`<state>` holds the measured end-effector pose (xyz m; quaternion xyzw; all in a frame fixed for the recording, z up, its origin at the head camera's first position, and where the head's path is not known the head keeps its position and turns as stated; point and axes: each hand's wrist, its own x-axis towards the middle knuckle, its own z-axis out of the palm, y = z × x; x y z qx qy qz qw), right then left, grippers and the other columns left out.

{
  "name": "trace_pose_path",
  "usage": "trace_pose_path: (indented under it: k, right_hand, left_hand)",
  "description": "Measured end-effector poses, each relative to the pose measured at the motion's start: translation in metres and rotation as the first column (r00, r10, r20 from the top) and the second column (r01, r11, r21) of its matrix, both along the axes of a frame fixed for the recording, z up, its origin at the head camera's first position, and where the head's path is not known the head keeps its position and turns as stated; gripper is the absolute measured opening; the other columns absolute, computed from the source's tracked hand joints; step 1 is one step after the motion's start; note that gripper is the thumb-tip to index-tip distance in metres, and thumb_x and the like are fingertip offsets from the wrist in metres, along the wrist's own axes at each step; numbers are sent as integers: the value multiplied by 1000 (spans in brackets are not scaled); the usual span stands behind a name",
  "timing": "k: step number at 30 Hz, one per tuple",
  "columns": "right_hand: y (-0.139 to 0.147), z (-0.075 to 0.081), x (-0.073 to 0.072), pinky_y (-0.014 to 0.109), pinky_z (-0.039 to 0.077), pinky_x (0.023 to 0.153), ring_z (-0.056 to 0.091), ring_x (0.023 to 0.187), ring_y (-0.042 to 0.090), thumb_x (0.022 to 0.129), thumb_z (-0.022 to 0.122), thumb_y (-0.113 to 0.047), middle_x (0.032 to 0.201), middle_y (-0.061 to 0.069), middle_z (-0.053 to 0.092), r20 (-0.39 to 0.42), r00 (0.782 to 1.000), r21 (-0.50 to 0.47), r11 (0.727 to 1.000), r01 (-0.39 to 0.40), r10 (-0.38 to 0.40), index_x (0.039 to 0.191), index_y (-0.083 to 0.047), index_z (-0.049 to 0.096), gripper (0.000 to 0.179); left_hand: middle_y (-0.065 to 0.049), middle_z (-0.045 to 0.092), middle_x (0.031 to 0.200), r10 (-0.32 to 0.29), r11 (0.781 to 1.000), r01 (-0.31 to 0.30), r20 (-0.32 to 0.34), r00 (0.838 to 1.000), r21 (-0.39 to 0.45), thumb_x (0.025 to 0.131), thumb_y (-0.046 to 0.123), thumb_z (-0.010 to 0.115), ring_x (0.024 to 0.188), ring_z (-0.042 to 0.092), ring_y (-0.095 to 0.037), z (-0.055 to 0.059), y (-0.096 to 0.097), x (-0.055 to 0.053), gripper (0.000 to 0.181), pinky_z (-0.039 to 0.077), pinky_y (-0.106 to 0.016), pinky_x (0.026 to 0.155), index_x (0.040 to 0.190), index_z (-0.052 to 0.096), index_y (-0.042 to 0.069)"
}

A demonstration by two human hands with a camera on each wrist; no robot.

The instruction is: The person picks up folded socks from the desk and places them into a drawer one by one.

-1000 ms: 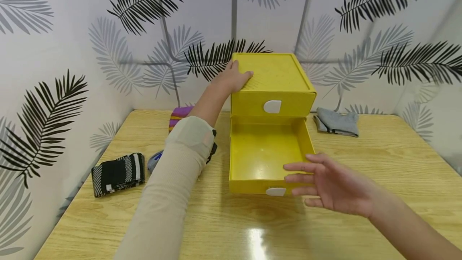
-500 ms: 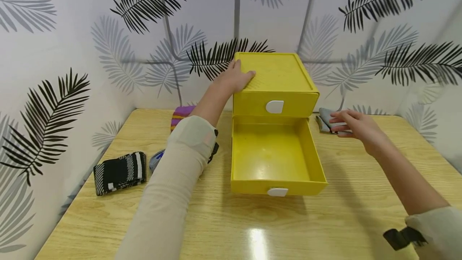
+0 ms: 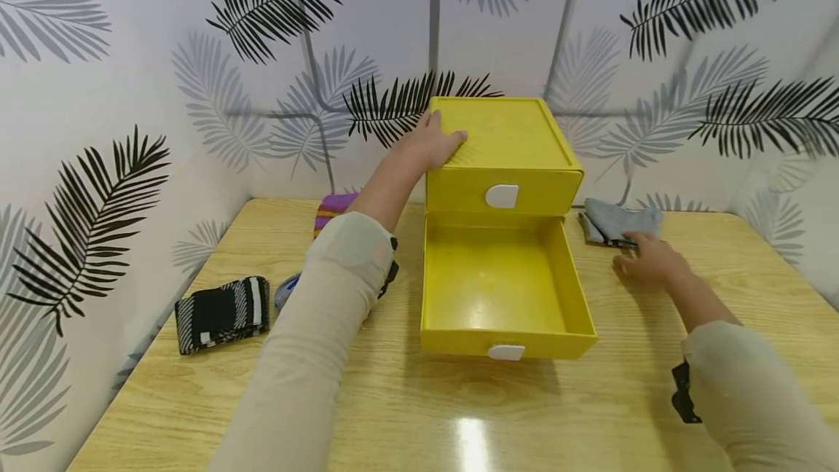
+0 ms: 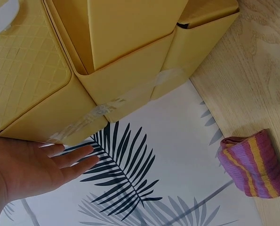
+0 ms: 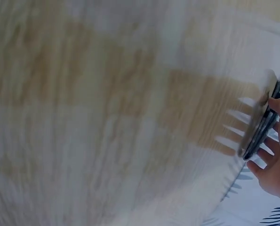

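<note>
The right hand [image 3: 652,261], nearer the grey cloth [image 3: 623,221], has loosely spread fingers at its front edge, no grip visible. The cloth lies just ahead of that hand on the surface [image 3: 741,275], long axis side to side, dark-striped edge facing it. Farther off leftward, the left hand [image 3: 432,146], fingers extended, rests on the box [image 3: 514,133].

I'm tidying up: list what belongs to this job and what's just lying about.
Likely job:
yellow plastic drawer unit, left hand on it
folded grey cloth, right hand at it

Apparently lying about:
folded black-and-white cloth
purple cloth, orange stripes
grey-blue cloth, mostly hidden
</note>
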<state>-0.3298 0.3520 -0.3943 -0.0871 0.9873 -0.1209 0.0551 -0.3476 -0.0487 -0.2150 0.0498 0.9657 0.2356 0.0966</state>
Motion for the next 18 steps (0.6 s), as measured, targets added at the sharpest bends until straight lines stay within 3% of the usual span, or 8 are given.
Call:
trace_pose_path:
  k: [5, 10, 13, 16, 18]
  right_hand:
    - [-6, 2, 2, 66, 30, 87, 25, 115, 58, 94, 44, -39, 131, 40, 27, -21, 1000, 88, 996, -18, 20, 134, 11, 33, 64]
    - [-25, 15, 9, 60, 40, 79, 44, 104, 52, 93, 47, -25, 116, 37, 48, -48, 997, 140, 988, -59, 67, 119, 12, 51, 45]
    - [-36, 21, 16, 52, 46, 69, 55, 85, 45, 93, 48, -18, 93, 29, 60, -39, 994, 119, 988, -95, 100, 100, 13, 60, 34]
    - [-42, 25, 22, 41, 43, 56, 54, 63, 32, 92, 47, -15, 70, 15, 58, -35, 994, 40, 994, -101, 102, 78, 5, 61, 28]
    - [-41, 25, 24, 40, 41, 54, 51, 63, 31, 91, 48, -14, 71, 15, 55, -88, 991, -18, 995, -100, 99, 76, 2, 62, 26]
  left_hand:
    - [4, -12, 152, -4, 1000, 4, -14, 1000, -7, 94, 57, 25, 137, 6, -26, 1, 1, 1, 74, 13, -44, 108, 148, -8, 20]
    - [5, -13, 152, -3, 1000, 3, -2, 1000, -11, 94, 58, 24, 137, 6, -26, 1, 1, 1, 74, 13, -43, 108, 148, -9, 21]
    - [5, -13, 152, -2, 1000, 2, 6, 1000, -10, 94, 58, 24, 137, 6, -26, 1, 2, 1, 74, 13, -43, 108, 148, -9, 21]
    - [5, -13, 152, -3, 1000, 3, 8, 1000, -3, 94, 58, 25, 137, 6, -26, 1, 2, 1, 74, 13, -44, 108, 148, -9, 21]
    - [5, -13, 152, -8, 1000, 8, 6, 1000, -3, 94, 58, 25, 137, 7, -26, 1, 2, 1, 74, 14, -44, 108, 148, -9, 21]
